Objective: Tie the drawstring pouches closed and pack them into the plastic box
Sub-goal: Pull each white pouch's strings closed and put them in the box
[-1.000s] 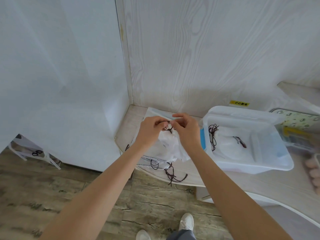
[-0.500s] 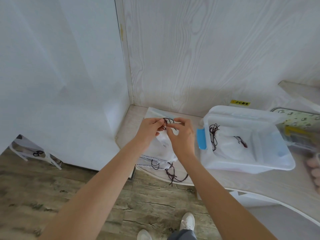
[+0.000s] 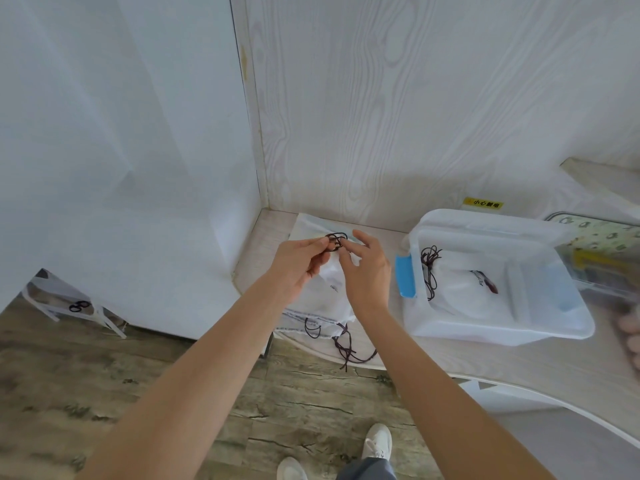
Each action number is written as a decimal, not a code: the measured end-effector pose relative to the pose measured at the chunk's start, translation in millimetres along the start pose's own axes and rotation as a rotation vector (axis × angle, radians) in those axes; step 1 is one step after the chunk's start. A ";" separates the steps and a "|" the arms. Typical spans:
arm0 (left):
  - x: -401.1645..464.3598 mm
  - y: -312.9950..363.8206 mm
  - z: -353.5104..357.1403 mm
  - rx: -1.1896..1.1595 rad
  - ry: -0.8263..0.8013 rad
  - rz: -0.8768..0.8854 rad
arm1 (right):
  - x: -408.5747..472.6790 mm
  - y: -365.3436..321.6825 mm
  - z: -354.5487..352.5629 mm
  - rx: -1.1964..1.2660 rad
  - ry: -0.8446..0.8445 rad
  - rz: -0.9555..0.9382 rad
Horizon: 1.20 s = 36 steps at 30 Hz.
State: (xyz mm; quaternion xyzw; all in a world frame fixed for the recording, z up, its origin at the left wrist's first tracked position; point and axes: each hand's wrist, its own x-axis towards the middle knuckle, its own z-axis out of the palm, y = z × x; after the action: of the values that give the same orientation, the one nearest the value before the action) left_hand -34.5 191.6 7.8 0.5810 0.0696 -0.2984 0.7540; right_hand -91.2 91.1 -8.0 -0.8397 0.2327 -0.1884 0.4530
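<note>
I hold a white drawstring pouch (image 3: 330, 275) up over the counter corner. Its dark cord (image 3: 335, 241) forms loops at the top. My left hand (image 3: 298, 268) pinches the cord between thumb and fingertips. My right hand (image 3: 365, 268) pinches the same cord from the right, the other fingers spread. Under them lies a pile of white pouches (image 3: 311, 318) with dark cords (image 3: 348, 348) trailing over the counter edge. To the right stands the clear plastic box (image 3: 502, 332) with a blue latch (image 3: 406, 281); one white pouch (image 3: 464, 289) with a dark cord lies inside.
The counter (image 3: 519, 368) has a curved front edge and meets wood-grain walls in a corner. A yellow label (image 3: 483, 203) is stuck on the back wall. A patterned container (image 3: 602, 244) sits right of the box. Wooden floor and my white shoes (image 3: 377, 441) are below.
The hands have drawn slightly apart and the cord now shows open loops between them. My right fingers have spread out from the earlier tight pinch.
</note>
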 end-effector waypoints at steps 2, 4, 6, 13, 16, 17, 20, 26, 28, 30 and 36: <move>-0.3 0.5 0.7 -0.008 0.020 0.006 | -1.2 0.5 0.7 -0.005 -0.024 -0.024; -1.6 1.9 1.1 -0.002 0.009 -0.011 | -0.7 2.1 1.8 -0.024 -0.051 -0.048; -2.3 3.4 0.2 0.014 -0.014 -0.048 | 2.1 2.9 1.9 -0.004 -0.068 -0.033; -2.6 5.2 -5.1 0.075 -0.120 -0.127 | 14.8 0.1 -10.2 0.089 -0.240 0.034; -2.0 4.1 -6.9 0.046 -0.122 -0.109 | 19.6 1.7 -13.5 0.053 -0.271 0.018; -1.3 3.4 -7.3 0.016 -0.121 -0.103 | 20.4 1.2 -14.3 0.040 -0.274 0.009; 0.7 2.5 -9.6 -0.056 -0.092 -0.080 | 21.4 1.0 -15.5 0.015 -0.264 -0.016; 0.6 0.4 -11.5 0.004 0.021 0.022 | 18.1 -1.9 -16.7 0.217 -0.284 0.173; 1.7 0.0 -13.2 0.019 0.070 0.054 | 17.6 0.0 -16.5 0.320 -0.273 0.248; 3.6 -0.7 -16.6 0.019 0.123 0.060 | 17.8 2.6 -19.0 0.408 -0.253 0.310; 8.4 -7.3 -27.2 0.067 0.275 0.092 | 16.9 7.9 -24.1 0.587 -0.183 0.443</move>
State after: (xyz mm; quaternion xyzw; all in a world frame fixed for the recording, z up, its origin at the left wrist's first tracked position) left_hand -25.0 212.4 -10.7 0.6440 0.1355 -0.1834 0.7303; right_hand -91.8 61.7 -0.4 -0.6169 0.3035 -0.0688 0.7229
